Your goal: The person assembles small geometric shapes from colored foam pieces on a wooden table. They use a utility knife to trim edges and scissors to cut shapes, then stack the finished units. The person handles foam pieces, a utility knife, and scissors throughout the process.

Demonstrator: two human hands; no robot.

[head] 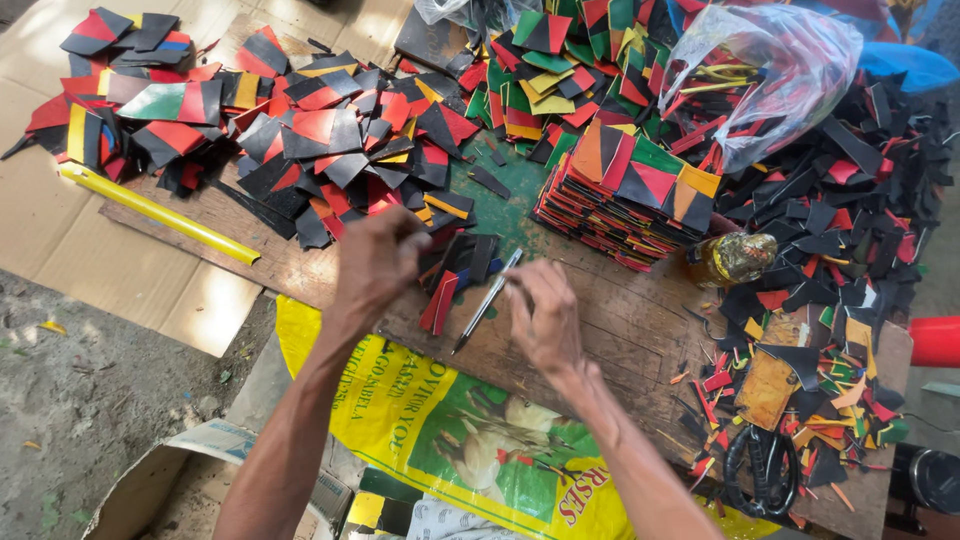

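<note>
While the right hand (545,315) pinches the upper end of a slim metal blade (487,300) between closed fingertips, the tool slants down and to the left across a worn wooden board (620,320), its tip resting on the wood near the board's front edge. Just left of the blade, a small stack of black and red cut pieces (452,275) lies under the left hand (378,262), whose fingers are curled shut on the top of that stack.

Bare wood shows only in a narrow patch around the blade and to the right of the right hand; everywhere else the board is crowded. A neat pile of multicoloured patchwork squares (630,195) stands close behind the right hand, and a loose heap of black and red pieces (300,140) spreads behind the left. A clear plastic bag (760,70) of strips sits at the back right, with black offcuts (850,220) strewn below it down to black-handled scissors (765,470) at the board's right front corner. A yellow ruler (155,212) lies diagonally off the board's left edge on flattened cardboard (60,240). A yellow printed sack (450,430) hangs under the front edge, beside bare ground (70,400).
</note>
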